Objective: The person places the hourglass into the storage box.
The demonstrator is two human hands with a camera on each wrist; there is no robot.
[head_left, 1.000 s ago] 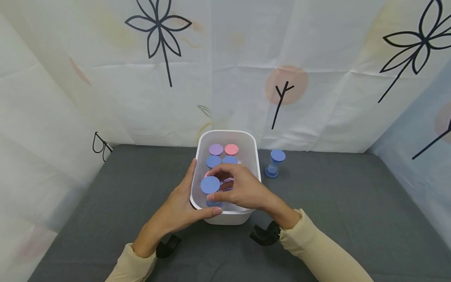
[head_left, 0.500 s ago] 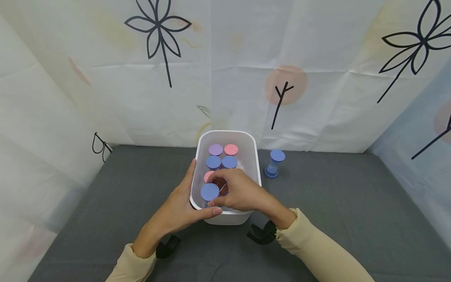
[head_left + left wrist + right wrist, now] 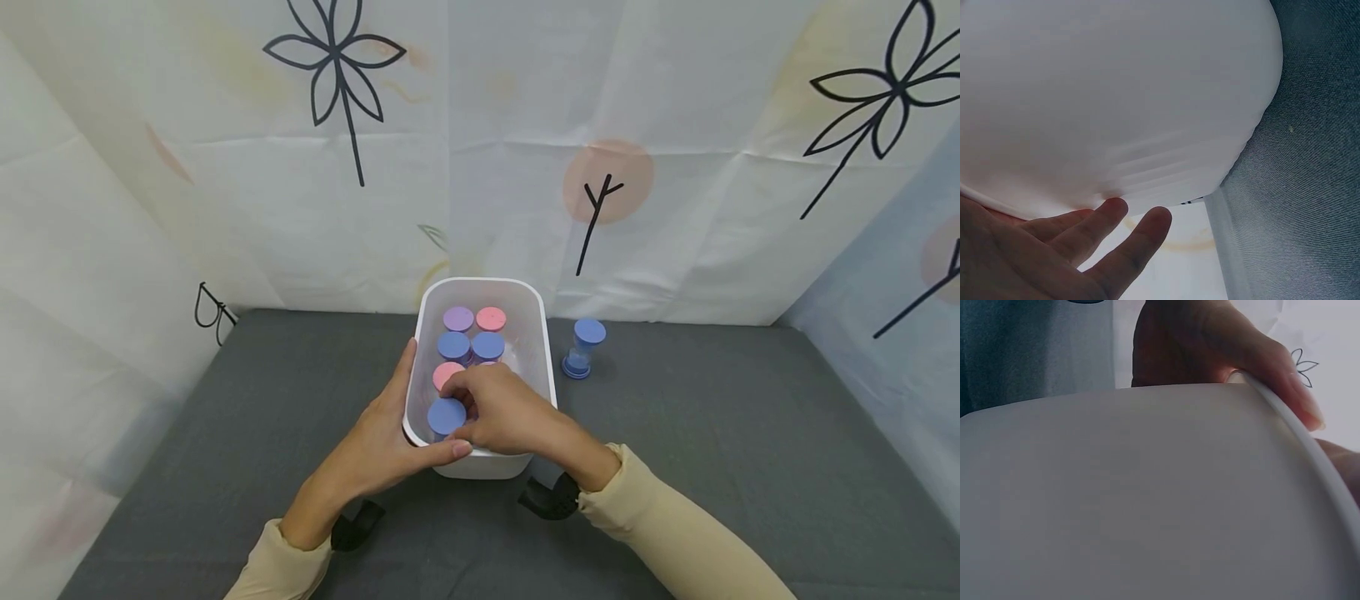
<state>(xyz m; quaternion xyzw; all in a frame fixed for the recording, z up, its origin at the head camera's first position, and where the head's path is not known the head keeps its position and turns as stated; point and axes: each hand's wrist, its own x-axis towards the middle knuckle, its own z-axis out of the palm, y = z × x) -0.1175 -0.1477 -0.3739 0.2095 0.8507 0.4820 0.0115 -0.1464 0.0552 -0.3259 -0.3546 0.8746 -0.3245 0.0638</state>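
Note:
My right hand (image 3: 513, 408) pinches a blue-capped sand timer (image 3: 446, 415) inside the near left part of a white plastic bin (image 3: 486, 467). Its curled fingers hide most of the timer below the cap. My left hand (image 3: 378, 433) holds the bin at its near left corner, thumb laid over the rim, fingers along the outer left wall. In the left wrist view those fingertips (image 3: 1157, 219) lie at the bin's ribbed side. More sand timers stand upright in the bin: a purple one (image 3: 458, 317), two pink, two blue, and another partly hidden.
A blue sand timer (image 3: 583, 350) stands on the grey cloth (image 3: 712, 433) to the right of the bin. Behind the table hangs a white patterned curtain (image 3: 480, 208), with more curtain at both sides. The bin stands near the table's back edge.
My right hand has lowered the blue sand timer deeper into the bin and moved slightly left and toward me. A pink cap behind it shows more fully. My left hand stays put.

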